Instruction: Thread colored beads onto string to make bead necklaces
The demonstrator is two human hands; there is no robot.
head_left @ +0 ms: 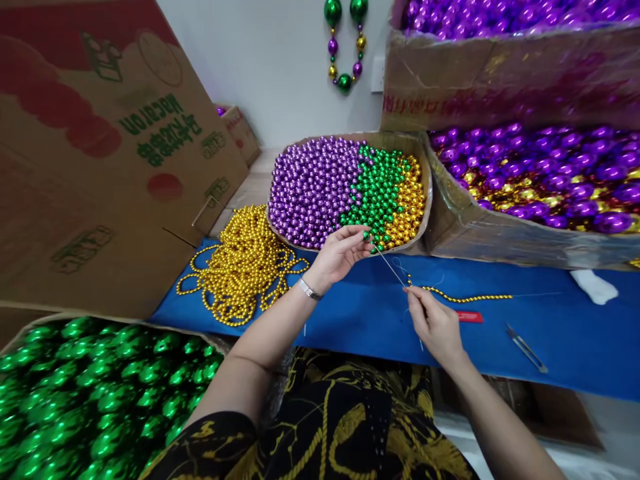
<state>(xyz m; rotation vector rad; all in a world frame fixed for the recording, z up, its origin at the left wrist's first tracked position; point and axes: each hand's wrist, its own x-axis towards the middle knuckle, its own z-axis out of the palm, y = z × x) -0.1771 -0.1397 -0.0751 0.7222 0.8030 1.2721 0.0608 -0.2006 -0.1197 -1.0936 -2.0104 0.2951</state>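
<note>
Hanging necklace (345,82), far side, cut off at top. Lg green beads (113,397), near L, & purple beads (500,19), far R, run past pic edge. L hand (346,253) partly hides green bead (367,236); R hand (436,325) covers near end of thin rod (390,265). Red tag's (469,317) print too sm. to read.

Blue cloth (350,323), gold bead strands (245,260), snips (528,350)
</note>
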